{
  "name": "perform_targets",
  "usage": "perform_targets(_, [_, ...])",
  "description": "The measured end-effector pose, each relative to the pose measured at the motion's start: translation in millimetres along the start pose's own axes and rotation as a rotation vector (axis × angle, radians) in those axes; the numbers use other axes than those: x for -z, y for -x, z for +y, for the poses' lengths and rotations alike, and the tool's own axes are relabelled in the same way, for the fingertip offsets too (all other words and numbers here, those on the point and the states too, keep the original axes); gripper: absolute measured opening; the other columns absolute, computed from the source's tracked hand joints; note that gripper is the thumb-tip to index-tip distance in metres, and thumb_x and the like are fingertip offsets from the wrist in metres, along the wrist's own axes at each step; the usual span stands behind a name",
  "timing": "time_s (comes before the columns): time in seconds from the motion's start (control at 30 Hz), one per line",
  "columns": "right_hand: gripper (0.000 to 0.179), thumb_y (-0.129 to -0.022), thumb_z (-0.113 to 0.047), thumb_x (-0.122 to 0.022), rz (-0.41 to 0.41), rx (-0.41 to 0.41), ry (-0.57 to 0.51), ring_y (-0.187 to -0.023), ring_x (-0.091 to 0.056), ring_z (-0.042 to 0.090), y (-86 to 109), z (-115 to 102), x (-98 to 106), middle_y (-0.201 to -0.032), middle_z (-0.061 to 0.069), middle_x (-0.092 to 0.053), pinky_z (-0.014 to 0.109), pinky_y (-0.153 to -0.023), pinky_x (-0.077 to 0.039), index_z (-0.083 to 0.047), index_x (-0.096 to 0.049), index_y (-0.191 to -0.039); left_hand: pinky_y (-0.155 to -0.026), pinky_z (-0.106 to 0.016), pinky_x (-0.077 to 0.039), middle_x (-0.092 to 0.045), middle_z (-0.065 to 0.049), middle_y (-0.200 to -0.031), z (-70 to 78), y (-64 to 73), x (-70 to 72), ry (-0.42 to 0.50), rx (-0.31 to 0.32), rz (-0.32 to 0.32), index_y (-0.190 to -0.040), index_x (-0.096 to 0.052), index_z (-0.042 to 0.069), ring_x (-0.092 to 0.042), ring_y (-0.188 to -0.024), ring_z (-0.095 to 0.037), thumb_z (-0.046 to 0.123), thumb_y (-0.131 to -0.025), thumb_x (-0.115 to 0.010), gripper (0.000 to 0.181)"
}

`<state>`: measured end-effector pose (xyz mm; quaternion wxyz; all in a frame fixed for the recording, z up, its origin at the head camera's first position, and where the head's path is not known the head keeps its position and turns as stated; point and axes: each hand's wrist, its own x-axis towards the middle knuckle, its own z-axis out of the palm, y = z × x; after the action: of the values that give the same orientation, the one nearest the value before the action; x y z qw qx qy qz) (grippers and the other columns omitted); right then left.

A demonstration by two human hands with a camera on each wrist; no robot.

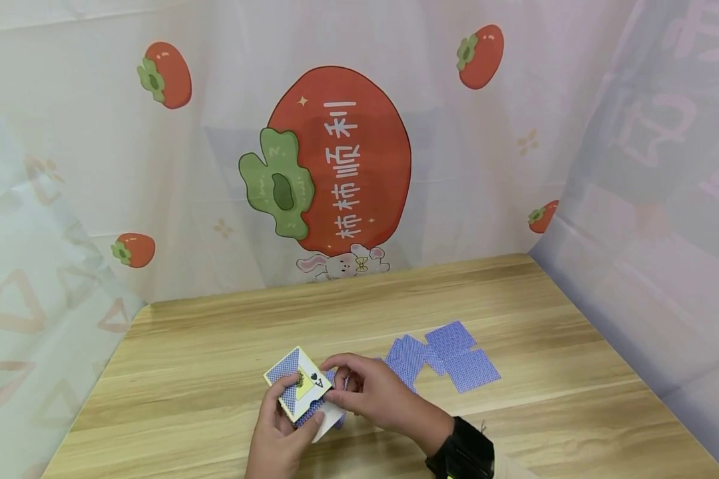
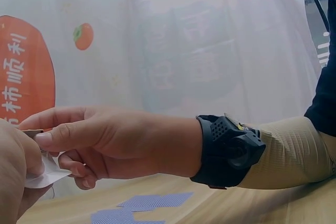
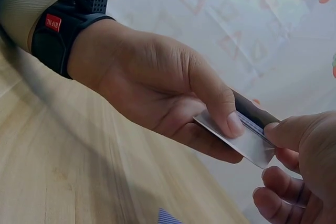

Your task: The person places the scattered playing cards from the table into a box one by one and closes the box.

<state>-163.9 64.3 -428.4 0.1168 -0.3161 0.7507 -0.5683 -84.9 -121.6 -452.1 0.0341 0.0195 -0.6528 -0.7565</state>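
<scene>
Playing-card box (image 1: 305, 394), held above the wooden table (image 1: 180, 372), should handle as light, stiff yet crushable, best taken gently by its sides, where the left hand (image 1: 278, 432) curls its fingers round it while the right hand (image 1: 379, 394) pinches its end.

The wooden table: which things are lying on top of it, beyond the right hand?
Blue-patterned cards lie on the table, backs up, several overlapping. Their faces cannot be seen, and the right hand seems to cover part of the spread.
</scene>
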Motion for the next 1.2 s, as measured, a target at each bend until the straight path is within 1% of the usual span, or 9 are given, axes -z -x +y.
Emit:
perform_targets(0.13, [0.036,-0.093,-0.019,-0.075,0.001,0.001,0.011,-0.067,-0.051,0.003,-0.5,0.2,0.4,-0.086,-0.006,-0.062,0.016,-0.056,-0.043,-0.018,-0.065,-0.127,-0.089,-0.030,-0.057,-0.030,-0.035,-0.149,0.2,-0.1,0.3,-0.009,-0.003,0.002,-0.146,-0.028,0.003,-0.062,-0.113,-0.008,-0.008,-0.087,-0.071,0.074])
perform_targets(0.3, [0.035,-0.093,-0.019,-0.075,0.017,0.002,0.041,-0.069,-0.053,0.004,-1.1,0.5,1.4,-0.087,-0.007,-0.063,0.016,-0.058,-0.044,-0.015,-0.065,-0.127,-0.088,-0.029,-0.058,-0.031,-0.037,-0.146,-2.3,-0.6,0.0,-0.015,-0.036,0.009,-0.144,-0.029,0.001,-0.063,-0.111,-0.007,-0.012,-0.086,-0.069,0.072])
perform_targets(0.43, [0.033,-0.094,-0.021,-0.074,0.024,-0.009,0.057,-0.069,-0.053,0.005,-1.1,1.8,2.7,-0.088,-0.008,-0.063,0.017,-0.058,-0.045,-0.019,-0.065,-0.126,-0.086,-0.027,-0.058,-0.030,-0.037,-0.143,-3.4,-1.5,0.0,-0.019,-0.077,0.021,-0.143,-0.029,-0.002,-0.063,-0.110,-0.008,-0.015,-0.086,-0.067,0.070])
perform_targets(0.63, [0.030,-0.096,-0.022,-0.072,0.046,-0.033,0.122,-0.070,-0.054,0.004,-3.2,6.9,6.8,-0.090,-0.011,-0.063,0.019,-0.058,-0.047,-0.022,-0.066,-0.125,-0.085,-0.026,-0.058,-0.029,-0.032,-0.142,-2.6,-3.0,2.2,-0.043,-0.079,0.051,-0.143,-0.029,-0.003,-0.062,-0.109,-0.007,-0.016,-0.085,-0.066,0.070])
perform_targets(0.83, [0.029,-0.096,-0.022,-0.072,0.068,-0.060,0.174,-0.083,-0.060,0.004,-5.4,10.5,12.7,-0.094,-0.012,-0.064,0.022,-0.072,-0.053,-0.021,-0.067,-0.125,-0.085,-0.025,-0.058,-0.028,-0.033,-0.143,-0.6,-3.7,4.2,-0.053,-0.081,0.061,-0.143,-0.028,-0.004,-0.061,-0.109,-0.006,-0.017,-0.086,-0.066,0.070])
perform_targets(0.93, [0.030,-0.096,-0.021,-0.072,0.072,-0.063,0.205,-0.089,-0.062,0.005,-5.6,11.1,15.5,-0.099,-0.010,-0.066,0.025,-0.079,-0.054,-0.020,-0.067,-0.126,-0.086,-0.025,-0.057,-0.028,-0.033,-0.143,0.7,-3.8,5.3,-0.054,-0.069,0.069,-0.144,-0.028,-0.003,-0.061,-0.109,-0.006,-0.016,-0.086,-0.066,0.070])
perform_targets(1.0, [0.030,-0.097,-0.022,-0.071,0.071,-0.061,0.230,-0.094,-0.063,0.008,-5.7,11.2,17.7,-0.103,-0.006,-0.068,0.028,-0.083,-0.055,-0.019,-0.066,-0.126,-0.086,-0.025,-0.057,-0.029,-0.032,-0.143,1.8,-3.9,6.2,-0.054,-0.062,0.077,-0.145,-0.028,-0.002,-0.061,-0.109,-0.007,-0.015,-0.086,-0.066,0.071])
perform_targets(1.13, [0.032,-0.098,-0.023,-0.070,0.051,-0.062,0.266,-0.106,-0.063,0.020,-5.7,10.2,22.6,-0.114,0.004,-0.068,0.039,-0.092,-0.054,-0.015,-0.065,-0.129,-0.086,-0.026,-0.058,-0.029,-0.031,-0.143,4.3,-4.2,8.7,-0.045,-0.050,0.087,-0.144,-0.029,0.001,-0.062,-0.109,-0.009,-0.014,-0.086,-0.067,0.071])
perform_targets(1.2, [0.033,-0.098,-0.024,-0.070,0.044,-0.077,0.281,-0.111,-0.062,0.024,-5.6,9.6,25.2,-0.119,0.004,-0.067,0.042,-0.095,-0.053,-0.014,-0.065,-0.129,-0.086,-0.026,-0.058,-0.029,-0.030,-0.142,5.3,-4.3,10.1,-0.044,-0.055,0.088,-0.144,-0.030,0.001,-0.062,-0.109,-0.009,-0.013,-0.086,-0.068,0.071])
